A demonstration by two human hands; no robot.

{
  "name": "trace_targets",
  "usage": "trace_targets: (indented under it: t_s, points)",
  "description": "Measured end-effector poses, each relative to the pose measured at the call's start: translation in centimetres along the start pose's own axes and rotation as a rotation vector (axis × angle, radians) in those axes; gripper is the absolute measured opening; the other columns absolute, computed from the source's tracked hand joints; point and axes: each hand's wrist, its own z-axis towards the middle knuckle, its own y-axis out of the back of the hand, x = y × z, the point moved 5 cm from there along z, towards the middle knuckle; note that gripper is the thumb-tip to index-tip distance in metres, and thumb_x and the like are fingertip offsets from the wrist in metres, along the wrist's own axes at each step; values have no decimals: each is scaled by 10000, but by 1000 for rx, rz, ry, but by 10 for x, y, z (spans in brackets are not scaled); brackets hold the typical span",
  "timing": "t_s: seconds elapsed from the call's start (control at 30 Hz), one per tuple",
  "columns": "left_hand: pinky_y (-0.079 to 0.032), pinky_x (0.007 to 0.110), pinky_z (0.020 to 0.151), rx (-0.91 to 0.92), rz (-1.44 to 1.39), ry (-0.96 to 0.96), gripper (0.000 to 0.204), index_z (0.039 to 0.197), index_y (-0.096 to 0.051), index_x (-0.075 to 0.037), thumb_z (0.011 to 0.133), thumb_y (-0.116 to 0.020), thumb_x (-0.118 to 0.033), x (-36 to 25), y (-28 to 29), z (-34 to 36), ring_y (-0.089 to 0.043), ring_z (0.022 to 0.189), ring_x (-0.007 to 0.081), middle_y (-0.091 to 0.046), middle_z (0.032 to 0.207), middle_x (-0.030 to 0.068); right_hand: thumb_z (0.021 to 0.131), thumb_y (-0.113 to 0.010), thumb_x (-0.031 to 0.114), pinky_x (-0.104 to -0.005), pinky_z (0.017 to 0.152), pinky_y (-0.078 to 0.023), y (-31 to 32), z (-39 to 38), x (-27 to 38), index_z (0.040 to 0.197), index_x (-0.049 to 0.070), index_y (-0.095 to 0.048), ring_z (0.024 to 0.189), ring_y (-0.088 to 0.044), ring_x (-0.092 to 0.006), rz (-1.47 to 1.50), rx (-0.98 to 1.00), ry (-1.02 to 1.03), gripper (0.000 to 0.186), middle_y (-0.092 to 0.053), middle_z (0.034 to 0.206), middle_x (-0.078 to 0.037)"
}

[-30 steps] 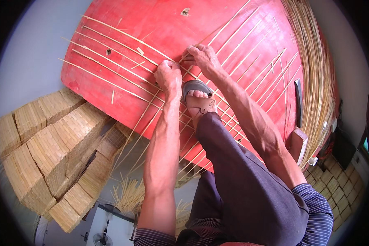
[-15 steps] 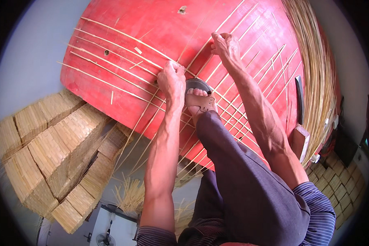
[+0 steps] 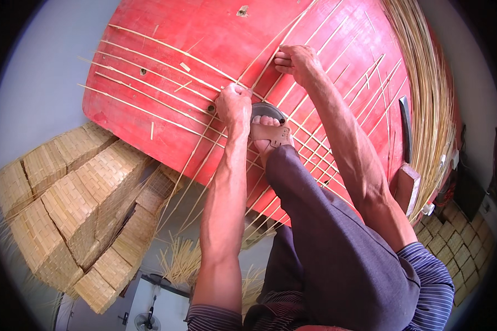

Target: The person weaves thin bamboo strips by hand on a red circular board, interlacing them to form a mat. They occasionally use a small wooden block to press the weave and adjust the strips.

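On a red board (image 3: 204, 22) pale split strips (image 3: 154, 41) lie in rows and cross in a lattice at the middle and lower right. My left hand (image 3: 234, 105) is closed in a pinch on a strip at the edge of the crossings. My right hand (image 3: 296, 63), higher and to the right, has thumb and forefinger pinched on a long strip slanting up the board, its other fingers curled. My sandalled foot (image 3: 268, 131) rests on the lattice between my forearms, covering part of it.
Woven blocks (image 3: 83, 215) are stacked at the lower left, above loose strips (image 3: 179, 259). A long strip bundle (image 3: 419, 83) lines the board's right side, beside a dark blade (image 3: 405, 124) and wooden block (image 3: 406, 187). More woven pieces (image 3: 455, 254) and a fan (image 3: 147, 321) lie lower.
My right hand has moved up and rightward from beside my left hand, with the slanting strip shifting. My left hand has moved slightly right, still closed.
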Motion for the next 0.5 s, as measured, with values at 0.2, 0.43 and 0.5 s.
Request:
trace_targets:
  t_s: [0.2, 0.43, 0.5]
  points:
    - [-537, 486, 761, -35, 49, -22, 228, 841, -721, -7, 805, -744, -231, 1, 6, -1, -704, 832, 396, -719, 833, 218, 916, -665, 168, -367, 674, -597, -19, -12, -19, 971, -34, -651, 703, -670, -235, -64, 172, -7, 209, -669, 833, -110]
    - [-533, 449, 709, -68, 33, -34, 238, 822, -733, -2, 775, -761, -234, -6, 2, -3, -709, 749, 348, -720, 772, 194, 946, -589, 237, -344, 759, -556, -22, -46, -38, 882, -60, -697, 766, -682, -173, -315, 281, 287, 323, -708, 770, -108]
    - [-534, 477, 742, -41, 52, -16, 235, 854, -731, -6, 794, -749, -232, -6, 7, -4, -706, 807, 382, -718, 818, 219, 947, -583, 246, -357, 749, -547, -29, -57, -44, 875, -57, -696, 761, -677, -182, -386, 264, 384, 331, -705, 760, -116]
